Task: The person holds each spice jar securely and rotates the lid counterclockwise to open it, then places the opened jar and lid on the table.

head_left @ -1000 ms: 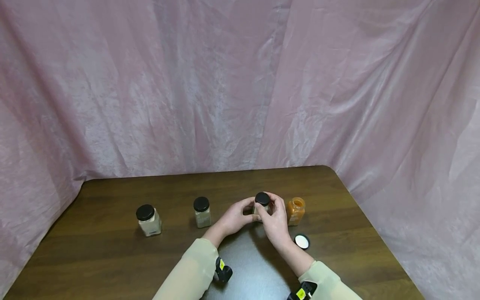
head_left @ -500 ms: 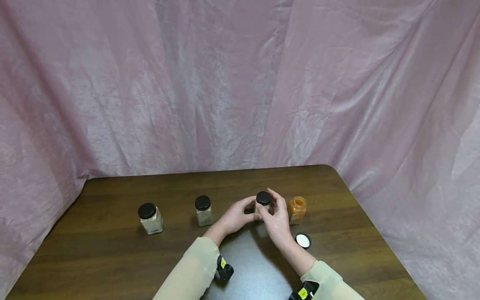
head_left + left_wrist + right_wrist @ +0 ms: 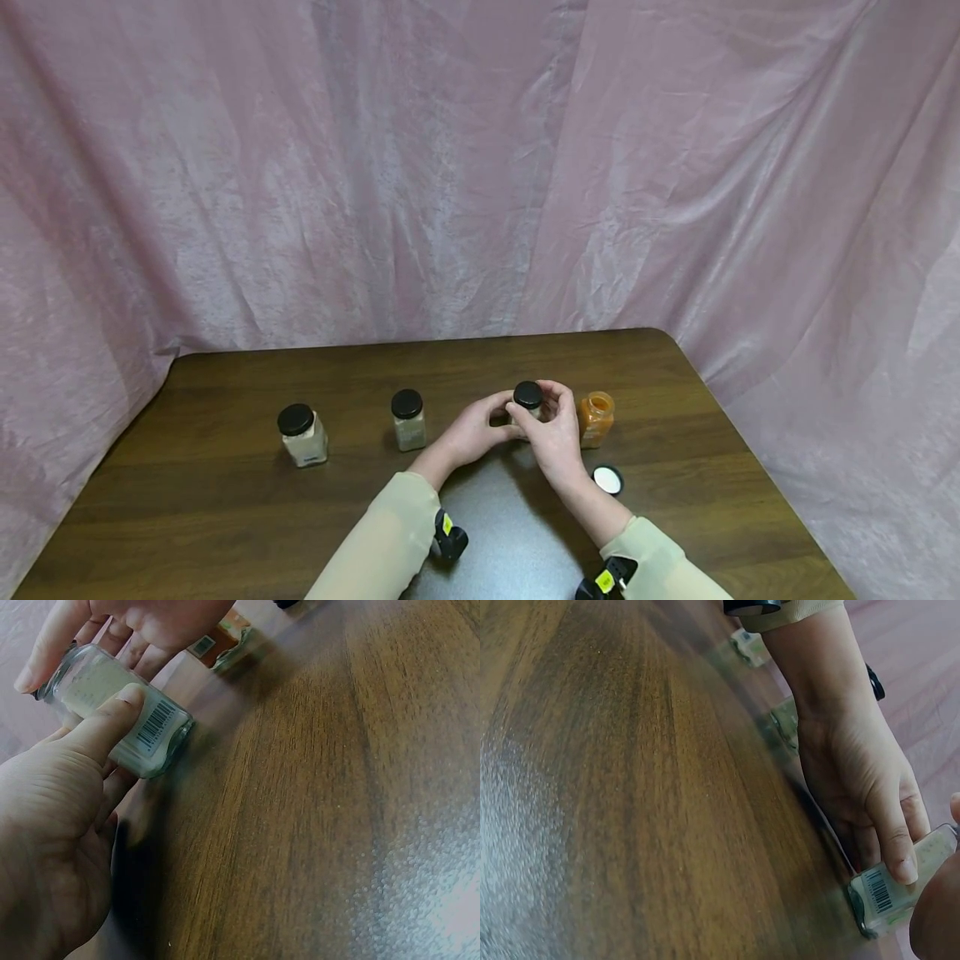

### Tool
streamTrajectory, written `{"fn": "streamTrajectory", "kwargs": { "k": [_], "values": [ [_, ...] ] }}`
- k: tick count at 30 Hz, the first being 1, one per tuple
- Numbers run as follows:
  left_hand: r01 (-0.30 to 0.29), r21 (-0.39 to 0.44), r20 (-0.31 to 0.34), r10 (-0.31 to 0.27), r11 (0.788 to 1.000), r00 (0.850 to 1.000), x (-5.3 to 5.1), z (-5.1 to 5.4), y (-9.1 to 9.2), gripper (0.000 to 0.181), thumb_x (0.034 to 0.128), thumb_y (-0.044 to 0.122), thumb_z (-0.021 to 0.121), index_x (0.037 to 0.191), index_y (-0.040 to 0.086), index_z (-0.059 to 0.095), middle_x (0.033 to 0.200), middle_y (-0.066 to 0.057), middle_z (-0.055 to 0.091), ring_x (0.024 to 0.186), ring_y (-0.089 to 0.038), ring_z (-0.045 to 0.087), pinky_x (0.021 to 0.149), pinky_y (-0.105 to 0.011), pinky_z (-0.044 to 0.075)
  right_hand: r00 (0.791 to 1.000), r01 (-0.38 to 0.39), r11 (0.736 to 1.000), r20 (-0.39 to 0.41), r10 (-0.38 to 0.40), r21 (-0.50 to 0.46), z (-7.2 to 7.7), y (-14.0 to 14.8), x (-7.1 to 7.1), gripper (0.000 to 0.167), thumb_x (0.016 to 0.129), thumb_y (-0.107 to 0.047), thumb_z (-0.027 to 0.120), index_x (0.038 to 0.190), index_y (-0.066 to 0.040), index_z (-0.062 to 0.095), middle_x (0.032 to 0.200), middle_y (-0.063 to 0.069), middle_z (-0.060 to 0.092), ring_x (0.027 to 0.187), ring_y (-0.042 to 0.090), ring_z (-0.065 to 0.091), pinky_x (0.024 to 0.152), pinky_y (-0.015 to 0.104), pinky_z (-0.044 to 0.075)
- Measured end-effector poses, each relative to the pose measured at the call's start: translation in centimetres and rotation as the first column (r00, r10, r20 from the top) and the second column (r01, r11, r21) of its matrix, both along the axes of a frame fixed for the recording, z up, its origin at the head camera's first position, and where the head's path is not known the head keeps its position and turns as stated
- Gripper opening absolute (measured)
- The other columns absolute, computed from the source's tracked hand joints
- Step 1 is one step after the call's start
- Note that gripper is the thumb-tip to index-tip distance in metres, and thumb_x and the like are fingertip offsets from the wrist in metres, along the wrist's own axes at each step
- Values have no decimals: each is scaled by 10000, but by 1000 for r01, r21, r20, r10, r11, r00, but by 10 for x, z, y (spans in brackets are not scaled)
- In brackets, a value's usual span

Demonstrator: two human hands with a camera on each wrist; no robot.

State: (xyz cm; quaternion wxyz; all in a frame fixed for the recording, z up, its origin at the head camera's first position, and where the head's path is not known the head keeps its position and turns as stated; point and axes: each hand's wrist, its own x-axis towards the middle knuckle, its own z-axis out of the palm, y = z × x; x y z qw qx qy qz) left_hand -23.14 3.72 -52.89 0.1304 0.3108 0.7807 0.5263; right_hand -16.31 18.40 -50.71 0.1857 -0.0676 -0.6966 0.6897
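A glass jar with a black lid (image 3: 528, 394) stands between both hands. My left hand (image 3: 468, 433) grips its body; in the left wrist view the left thumb lies across the jar (image 3: 160, 724) beside a barcode label. My right hand (image 3: 552, 432) holds the jar's lid from the right, thumb at the front and fingers behind. In the right wrist view the left hand (image 3: 870, 780) grips the jar (image 3: 889, 892) low down, while the right hand (image 3: 939, 911) partly covers its top.
An uncapped jar of orange contents (image 3: 597, 421) stands just right of the right hand, with a loose lid (image 3: 607, 480), white inside up, in front of it. Two black-lidded jars stand to the left, one nearer (image 3: 409, 421) and one farther (image 3: 306, 437). A pink curtain (image 3: 450, 167) hangs behind the table (image 3: 225, 517).
The right hand's fingers spread off the lid's side half a second ago and are now curled in closer around it. The left hand stays on the jar; the view has shifted slightly.
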Motion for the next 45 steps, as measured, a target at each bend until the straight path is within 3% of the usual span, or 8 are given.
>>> {"fn": "streamTrajectory", "kwargs": {
  "k": [7, 17, 25, 30, 36, 40, 45],
  "values": [
    [8, -4, 22, -8, 1000, 1000, -1, 3, 0, 542, 923, 275, 793, 1425, 222, 596, 1381, 36, 629, 1273, -187, 584, 1074, -416, 445, 998, 34, 999, -49, -35, -17, -3, -2, -3, 537, 842, -14, 834, 1253, 57, 496, 1235, 178, 575, 1166, 265, 557, 1012, 275, 404],
    [18, -21, 34, -17, 1000, 999, 1, -4, -2, 538, 932, 278, 783, 1428, 207, 590, 1372, 29, 638, 1285, -199, 579, 1082, -435, 438, 999, 25, 1000, -37, -25, 10, -6, -5, 4, 490, 908, -62, 785, 1297, 55, 512, 1310, 185, 512, 1275, 301, 515, 1137, 444, 338],
    [19, 8, 29, -19, 1000, 999, 2, -2, 0, 504, 930, 264, 785, 1397, 200, 606, 1335, 37, 657, 1279, -192, 583, 1079, -433, 439, 998, 21, 997, -60, -16, 80, -7, -3, 5, 409, 946, -41, 734, 1315, 40, 577, 1356, 176, 454, 1302, 290, 504, 1147, 374, 343],
    [19, 11, 32, -19, 1000, 999, 2, -1, -1, 516, 929, 260, 787, 1406, 195, 602, 1341, 30, 654, 1274, -192, 586, 1076, -430, 442, 998, 19, 994, -69, -11, 108, -7, -4, 6, 375, 957, 28, 684, 1317, 73, 591, 1360, 211, 446, 1290, 323, 499, 1148, 406, 345],
    [13, 3, 22, -13, 1000, 1000, 2, 1, 0, 539, 929, 266, 787, 1425, 192, 590, 1351, 18, 649, 1281, -201, 581, 1080, -443, 438, 997, -2, 990, -71, 12, 143, -6, -1, 8, 463, 976, -46, 693, 1419, -21, 561, 1406, 159, 459, 1332, 267, 472, 1158, 447, 331],
    [13, -1, 31, -13, 1000, 999, 2, 0, 0, 528, 934, 248, 781, 1422, 182, 592, 1357, 18, 647, 1273, -198, 587, 1078, -434, 440, 998, -26, 993, -46, 32, 116, -7, 1, 9, 591, 956, -108, 738, 1489, -83, 483, 1455, 148, 427, 1373, 291, 437, 1171, 474, 301],
    [9, -6, 33, -9, 1000, 999, 3, -1, 1, 501, 941, 204, 775, 1411, 181, 602, 1356, 26, 646, 1257, -184, 595, 1065, -412, 451, 999, -34, 999, -31, 35, 38, -5, 0, 9, 626, 923, -104, 778, 1455, -36, 455, 1442, 163, 451, 1392, 305, 421, 1167, 471, 290]
  ]
}}
